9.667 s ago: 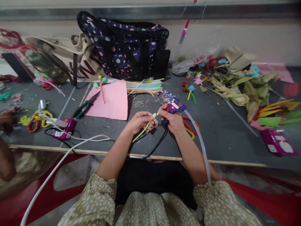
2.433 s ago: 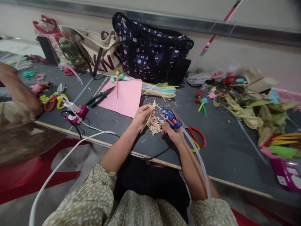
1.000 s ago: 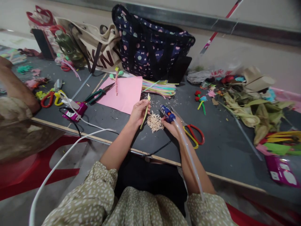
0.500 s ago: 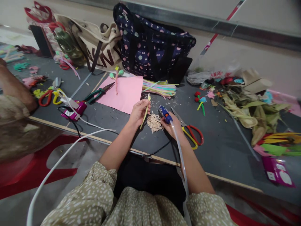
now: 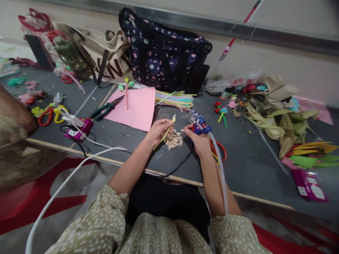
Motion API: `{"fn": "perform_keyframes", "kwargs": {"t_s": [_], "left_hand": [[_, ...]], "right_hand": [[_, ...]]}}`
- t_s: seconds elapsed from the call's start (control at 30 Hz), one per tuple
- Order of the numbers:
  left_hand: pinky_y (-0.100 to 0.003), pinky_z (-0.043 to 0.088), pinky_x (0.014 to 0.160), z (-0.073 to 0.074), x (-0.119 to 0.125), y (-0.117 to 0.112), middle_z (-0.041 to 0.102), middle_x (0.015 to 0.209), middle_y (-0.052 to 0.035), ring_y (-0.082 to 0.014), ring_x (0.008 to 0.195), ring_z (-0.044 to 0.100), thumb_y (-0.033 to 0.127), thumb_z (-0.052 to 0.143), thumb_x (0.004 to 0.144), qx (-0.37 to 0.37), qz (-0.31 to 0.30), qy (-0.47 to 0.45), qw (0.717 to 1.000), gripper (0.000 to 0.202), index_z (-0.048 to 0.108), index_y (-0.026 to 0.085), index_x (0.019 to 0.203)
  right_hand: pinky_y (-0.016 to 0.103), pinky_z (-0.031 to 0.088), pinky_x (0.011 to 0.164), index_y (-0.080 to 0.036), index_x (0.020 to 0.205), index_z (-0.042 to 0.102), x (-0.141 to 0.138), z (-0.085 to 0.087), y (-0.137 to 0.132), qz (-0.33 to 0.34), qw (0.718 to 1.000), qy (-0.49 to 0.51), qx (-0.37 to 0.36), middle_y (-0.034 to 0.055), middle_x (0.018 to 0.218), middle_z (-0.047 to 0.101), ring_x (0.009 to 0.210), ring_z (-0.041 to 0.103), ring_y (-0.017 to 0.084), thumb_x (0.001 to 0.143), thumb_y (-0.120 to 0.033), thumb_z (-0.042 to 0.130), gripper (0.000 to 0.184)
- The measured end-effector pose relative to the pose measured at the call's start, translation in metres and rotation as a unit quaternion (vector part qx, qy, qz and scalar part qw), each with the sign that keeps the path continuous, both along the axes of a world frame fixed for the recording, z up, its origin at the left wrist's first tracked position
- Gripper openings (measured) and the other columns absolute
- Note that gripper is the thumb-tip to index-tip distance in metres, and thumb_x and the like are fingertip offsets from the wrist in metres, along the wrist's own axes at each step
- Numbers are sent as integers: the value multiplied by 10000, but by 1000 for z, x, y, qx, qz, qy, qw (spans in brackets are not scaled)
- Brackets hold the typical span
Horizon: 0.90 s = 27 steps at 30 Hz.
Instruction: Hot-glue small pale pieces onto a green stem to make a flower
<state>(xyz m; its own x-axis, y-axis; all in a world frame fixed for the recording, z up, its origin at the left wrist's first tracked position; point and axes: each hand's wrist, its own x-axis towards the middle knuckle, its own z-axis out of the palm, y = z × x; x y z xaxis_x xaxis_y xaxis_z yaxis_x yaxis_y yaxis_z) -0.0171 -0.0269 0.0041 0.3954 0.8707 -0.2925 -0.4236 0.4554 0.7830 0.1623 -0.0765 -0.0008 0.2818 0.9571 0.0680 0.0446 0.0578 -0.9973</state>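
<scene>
Two bare hands close together at the centre of the frame, over the dark bench (image 5: 251, 158). Left hand (image 5: 158, 129) closed on a thin yellow-green stem (image 5: 166, 133), pinched between thumb and fingers, pale tip up and tilted to the right. Right hand (image 5: 200, 141) wrapped tight around a blue glue gun (image 5: 199, 124), front end toward the stem; touching or apart, cannot tell. Clear glue stick (image 5: 219, 165) running from the back of the gun down along the right forearm. Between the hands and just below them, on the bench, a small heap of tan chips (image 5: 172, 139). Red scissors (image 5: 219, 151) partly hidden behind the right hand. Up and left of the hands, a pink sheet (image 5: 135, 107) with green pliers (image 5: 104, 110) just beside its left edge. Above centre, a bundle of pastel straws (image 5: 174, 100) in front of a navy spotted bag (image 5: 164, 53). At the left edge, another person's arm (image 5: 13, 114), near a pink glue gun (image 5: 78, 129). Across the lower left, a white cable (image 5: 66, 178). At the right of the frame, a pile of dried husks (image 5: 267, 120).
</scene>
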Motion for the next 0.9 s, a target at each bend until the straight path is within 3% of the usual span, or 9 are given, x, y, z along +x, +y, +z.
{"fn": "perform_keyframes", "kwargs": {"t_s": [0.33, 0.9], "left_hand": [[-185, 419, 424, 6, 1, -6, 633, 590, -13, -81, 442, 546, 337, 863, 645, -4, -105, 36, 994, 297, 662, 135, 730], [-175, 419, 404, 2, 3, -6, 607, 560, -12, -72, 427, 525, 303, 844, 659, -1, -142, 71, 987, 257, 671, 121, 711]], "right_hand": [[431, 554, 909, -244, 902, 604, 1, -1, 2, -15, 999, -1, 30, 37, 935, 704, 916, 678, 224, 720, -403, 727, 271], [373, 545, 896, -242, 937, 609, 3, -4, 2, -8, 998, 20, 55, 24, 948, 662, 891, 649, 189, 712, -400, 761, 314]]}}
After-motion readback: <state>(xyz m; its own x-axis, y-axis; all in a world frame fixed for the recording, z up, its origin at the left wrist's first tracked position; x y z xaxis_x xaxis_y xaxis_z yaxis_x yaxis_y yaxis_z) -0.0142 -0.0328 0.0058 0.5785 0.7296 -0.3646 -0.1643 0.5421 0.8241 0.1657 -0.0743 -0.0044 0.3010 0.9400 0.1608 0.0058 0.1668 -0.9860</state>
